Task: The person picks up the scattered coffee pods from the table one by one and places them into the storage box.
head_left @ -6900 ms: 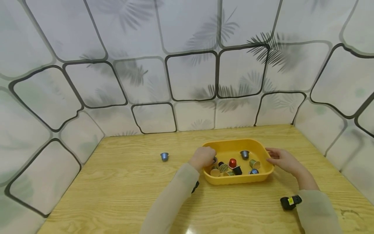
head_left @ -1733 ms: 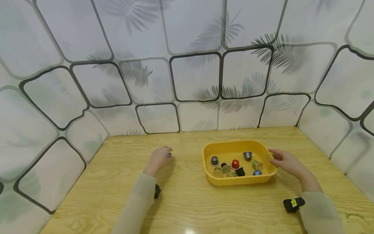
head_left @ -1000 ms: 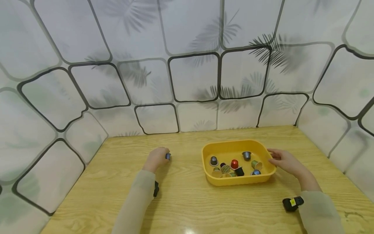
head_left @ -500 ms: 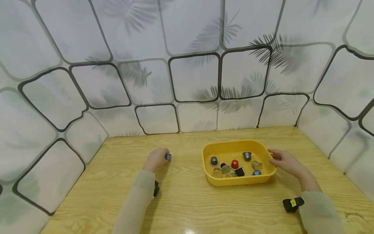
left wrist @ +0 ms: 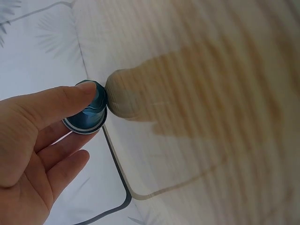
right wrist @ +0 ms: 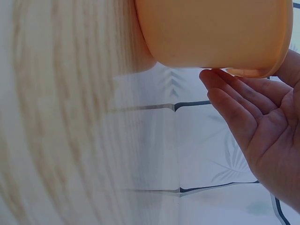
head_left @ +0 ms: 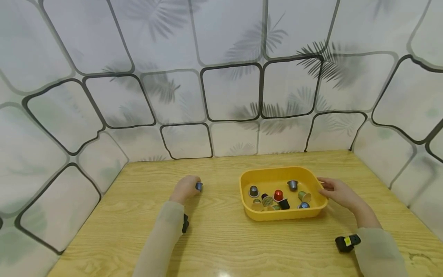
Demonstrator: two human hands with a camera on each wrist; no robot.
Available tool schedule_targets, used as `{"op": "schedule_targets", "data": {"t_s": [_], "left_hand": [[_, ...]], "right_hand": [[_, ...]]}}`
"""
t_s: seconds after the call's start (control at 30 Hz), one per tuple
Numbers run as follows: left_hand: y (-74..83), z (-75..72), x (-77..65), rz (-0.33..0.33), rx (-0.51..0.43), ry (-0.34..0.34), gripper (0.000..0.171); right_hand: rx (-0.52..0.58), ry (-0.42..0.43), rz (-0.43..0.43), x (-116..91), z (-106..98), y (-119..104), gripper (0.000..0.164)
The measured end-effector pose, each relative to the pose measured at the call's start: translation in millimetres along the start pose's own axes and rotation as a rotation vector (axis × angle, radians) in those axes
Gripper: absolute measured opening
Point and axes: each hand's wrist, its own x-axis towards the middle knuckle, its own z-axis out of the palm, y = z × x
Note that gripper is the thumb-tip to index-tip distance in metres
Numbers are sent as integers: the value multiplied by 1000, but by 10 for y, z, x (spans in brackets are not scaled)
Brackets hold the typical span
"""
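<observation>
My left hand [head_left: 185,189] pinches a blue coffee capsule [head_left: 199,186] over the left part of the table. In the left wrist view the thumb lies across the shiny blue capsule [left wrist: 89,117], with other fingers behind it; its end meets or nearly meets the wood. My right hand [head_left: 340,194] rests at the right end of a yellow tray [head_left: 277,214], fingers loosely extended against its outer side. The right wrist view has these fingers [right wrist: 234,105] under the tray's rim, the thumb partly hidden behind it.
Inside the tray lie several capsules, among them a red one [head_left: 278,195], a black one [head_left: 284,204], a grey one [head_left: 292,185], a green one [head_left: 304,196] and a dark upright one [head_left: 254,191]. A patterned backdrop [head_left: 228,92] closes off the table's back and sides.
Earlier my left hand was inside the tray at a dark capsule, which now stands there. It moved left and took hold of the blue capsule. Lately both hands have stayed nearly still.
</observation>
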Motion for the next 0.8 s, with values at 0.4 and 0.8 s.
{"op": "schedule_targets", "data": {"t_s": [0.4, 0.8], "left_hand": [[12, 1, 12, 8, 9, 4, 17], [181, -63, 10, 58, 35, 43, 11]], "right_hand": [[-14, 0, 2, -1, 7, 22, 52], [0, -3, 19, -9, -10, 23, 55]]}}
